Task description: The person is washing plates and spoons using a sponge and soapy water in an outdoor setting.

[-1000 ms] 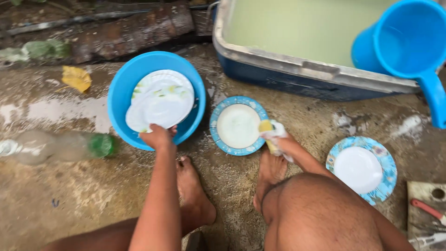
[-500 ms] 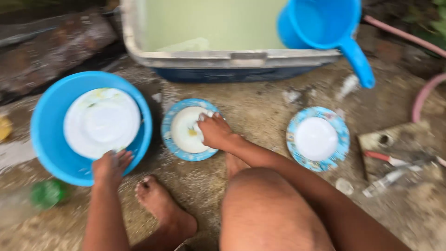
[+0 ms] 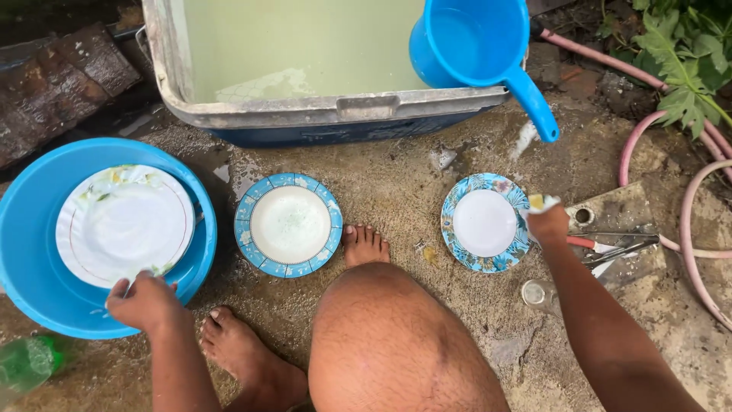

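We see the big grey tub [image 3: 335, 107] of cloudy water as our landmark, with a blue dipper [image 3: 476, 42] hanging on its right rim. Left of and below the tub sits a blue basin [image 3: 30, 290] holding a white plate [image 3: 126, 225]; our left hand [image 3: 145, 301] grips the near edge of that plate, fingers curled over it. Directly below the tub lies a soapy plate with a blue patterned rim [image 3: 288, 225], just beside our toes. Below the tub's right corner lies a floral blue plate [image 3: 485, 222], and our right hand [image 3: 547, 223] is closed around a yellow and white sponge [image 3: 540, 201] at this plate's right edge. Pink hose [image 3: 690, 221] curls further right.
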